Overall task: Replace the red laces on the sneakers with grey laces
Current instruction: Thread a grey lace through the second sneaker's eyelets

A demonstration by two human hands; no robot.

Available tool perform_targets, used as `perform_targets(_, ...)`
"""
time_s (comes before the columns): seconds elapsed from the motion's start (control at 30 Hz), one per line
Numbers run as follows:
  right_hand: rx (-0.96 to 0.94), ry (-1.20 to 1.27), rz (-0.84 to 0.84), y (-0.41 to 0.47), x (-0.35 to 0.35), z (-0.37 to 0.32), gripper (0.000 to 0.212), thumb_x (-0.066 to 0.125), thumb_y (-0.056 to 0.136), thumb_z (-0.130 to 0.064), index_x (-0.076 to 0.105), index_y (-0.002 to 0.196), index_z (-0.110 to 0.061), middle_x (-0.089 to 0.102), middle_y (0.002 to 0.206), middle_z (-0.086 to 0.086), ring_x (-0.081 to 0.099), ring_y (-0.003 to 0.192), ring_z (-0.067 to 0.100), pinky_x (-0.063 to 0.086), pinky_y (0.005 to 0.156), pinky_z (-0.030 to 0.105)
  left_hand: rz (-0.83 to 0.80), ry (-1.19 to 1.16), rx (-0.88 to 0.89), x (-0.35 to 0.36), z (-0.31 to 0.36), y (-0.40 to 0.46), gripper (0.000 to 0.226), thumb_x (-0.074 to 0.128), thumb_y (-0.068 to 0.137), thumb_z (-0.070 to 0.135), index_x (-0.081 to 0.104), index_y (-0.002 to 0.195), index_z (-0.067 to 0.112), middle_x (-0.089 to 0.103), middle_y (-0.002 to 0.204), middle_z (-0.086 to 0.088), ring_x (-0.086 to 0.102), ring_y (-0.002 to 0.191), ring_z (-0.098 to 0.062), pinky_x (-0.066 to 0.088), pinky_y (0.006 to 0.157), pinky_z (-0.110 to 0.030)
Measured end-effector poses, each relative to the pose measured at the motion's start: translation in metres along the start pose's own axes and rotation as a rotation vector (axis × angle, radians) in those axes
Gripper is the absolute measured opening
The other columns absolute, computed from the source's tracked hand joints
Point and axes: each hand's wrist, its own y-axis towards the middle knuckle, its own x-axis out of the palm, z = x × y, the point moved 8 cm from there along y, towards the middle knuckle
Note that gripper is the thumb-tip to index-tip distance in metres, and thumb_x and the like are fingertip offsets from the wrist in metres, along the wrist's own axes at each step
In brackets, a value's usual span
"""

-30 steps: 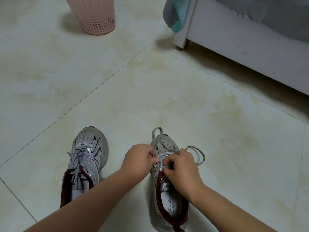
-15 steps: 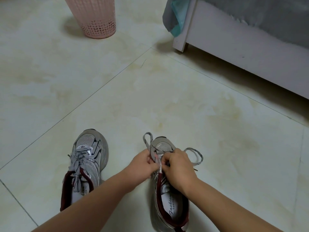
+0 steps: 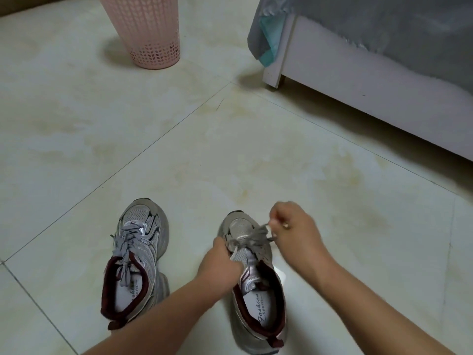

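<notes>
Two grey-and-silver sneakers with dark red collars stand on the tiled floor, toes pointing away from me. The left sneaker [image 3: 139, 254] carries a grey lace tied in a bow. On the right sneaker [image 3: 256, 285], a grey lace [image 3: 252, 238] is stretched across the upper eyelets. My left hand [image 3: 221, 265] grips the lace at the shoe's left side, over the tongue. My right hand [image 3: 294, 226] pinches the other lace end and holds it out to the right of the toe; it is motion-blurred. No red lace is in view.
A pink perforated plastic basket [image 3: 146, 32] stands at the back left. A white bed frame [image 3: 358, 80] with grey bedding and a teal cloth [image 3: 267, 29] runs along the back right. Pale floor tiles [image 3: 230, 155] stretch between them and the shoes.
My hands were together over the right sneaker's lace loops. My right hand has since swung out to the right, drawing the lace taut, and the loose loops have shrunk. The view shifted slightly.
</notes>
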Motion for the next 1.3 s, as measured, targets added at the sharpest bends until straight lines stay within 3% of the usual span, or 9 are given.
perform_targets(0.13, 0.035, 0.633, 0.071, 0.0, -0.058, -0.022, 0.034, 0.041, 0.092, 0.006, 0.044, 0.066, -0.015, 0.065, 0.07, 0.005, 0.061, 0.069, 0.012, 0.048, 0.067, 0.014, 0.021, -0.016, -0.046, -0.007, -0.011, -0.003, 0.022, 0.049, 0.083, 0.01, 0.036, 0.099, 0.015, 0.049, 0.078, 0.002, 0.049, 0.064, -0.011, 0.035, 0.046, -0.024)
perform_targets(0.3, 0.173, 1.081, -0.027, -0.01, -0.054, -0.035, 0.029, 0.032, 0.097, -0.002, 0.04, 0.071, -0.012, 0.053, 0.052, 0.004, 0.053, 0.046, 0.017, 0.057, 0.06, 0.03, 0.07, -0.026, -0.03, -0.011, -0.013, -0.007, 0.018, 0.051, 0.085, 0.015, 0.038, 0.098, 0.015, 0.05, 0.079, 0.004, 0.051, 0.064, -0.014, 0.038, 0.05, -0.025)
perform_targets(0.47, 0.25, 0.846, -0.023, -0.017, -0.035, -0.029, 0.036, 0.029, 0.093, 0.004, 0.032, 0.064, -0.017, 0.03, 0.044, -0.005, 0.019, 0.038, 0.008, 0.018, 0.036, 0.014, 0.087, 0.091, -0.002, -0.015, -0.008, -0.009, 0.015, 0.045, 0.088, 0.013, 0.037, 0.101, 0.012, 0.049, 0.077, 0.0, 0.05, 0.048, -0.015, 0.036, 0.034, -0.02)
perform_targets(0.67, 0.03, 0.648, 0.437, -0.01, -0.147, -0.036, 0.035, 0.032, 0.09, 0.0, 0.037, 0.062, -0.022, 0.038, 0.034, -0.014, 0.028, 0.03, 0.003, 0.021, 0.037, 0.009, 0.106, 0.115, -0.06, -0.017, -0.015, -0.01, 0.011, 0.042, 0.087, 0.009, 0.035, 0.094, 0.013, 0.048, 0.074, -0.001, 0.046, 0.033, -0.009, 0.028, 0.025, -0.014)
perform_targets(0.83, -0.09, 0.387, 0.68, -0.02, -0.184, -0.032, 0.019, 0.033, 0.08, -0.026, 0.039, 0.063, -0.033, 0.043, 0.051, -0.01, 0.035, 0.047, 0.009, 0.028, 0.052, 0.024, 0.075, 0.138, -0.042, -0.015, -0.012, -0.007, 0.008, 0.043, 0.085, 0.013, 0.037, 0.091, 0.014, 0.05, 0.076, -0.001, 0.048, 0.054, -0.014, 0.036, 0.044, -0.025)
perform_targets(0.93, -0.079, 0.355, 0.661, -0.019, -0.173, -0.029, 0.018, 0.037, 0.081, -0.026, 0.041, 0.064, -0.031, 0.045, 0.059, -0.003, 0.037, 0.053, 0.013, 0.031, 0.055, 0.028, 0.17, 0.247, 0.017, -0.025, -0.007, -0.015, 0.013, 0.049, 0.084, 0.02, 0.038, 0.09, 0.018, 0.048, 0.074, 0.004, 0.045, 0.06, -0.012, 0.029, 0.047, -0.024)
perform_targets(1.0, -0.041, 0.346, 0.601, -0.014, -0.166, -0.028, 0.022, 0.041, 0.086, -0.02, 0.043, 0.065, -0.028, 0.046, 0.06, -0.003, 0.038, 0.053, 0.013, 0.032, 0.054, 0.03, 0.35, 0.416, 0.312, -0.034, 0.019, -0.032, 0.02, 0.057, 0.083, 0.027, 0.038, 0.079, 0.022, 0.042, 0.073, 0.009, 0.044, 0.065, -0.013, 0.023, 0.049, -0.018)
perform_targets(1.13, -0.027, 0.364, 0.499, -0.005, -0.153, -0.029, 0.029, 0.039, 0.094, -0.012, 0.047, 0.069, -0.021, 0.041, 0.058, -0.003, 0.033, 0.052, 0.012, 0.029, 0.052, 0.029, 0.263, 0.551, 0.941, -0.001, 0.073, -0.069, 0.023, 0.071, 0.074, 0.023, 0.056, 0.061, 0.013, 0.046, 0.07, 0.002, 0.045, 0.065, -0.014, 0.033, 0.06, -0.022)
perform_targets(1.3, -0.042, 0.442, 0.497, 0.001, -0.154, -0.032, 0.033, 0.034, 0.094, -0.007, 0.049, 0.068, -0.022, 0.038, 0.059, -0.003, 0.031, 0.053, 0.012, 0.027, 0.054, 0.03, 0.335, 0.599, 0.673, 0.007, 0.074, -0.039, 0.025, 0.042, 0.093, 0.036, 0.063, 0.096, 0.023, 0.029, 0.093, 0.008, 0.035, 0.098, -0.012, 0.015, 0.076, -0.021)
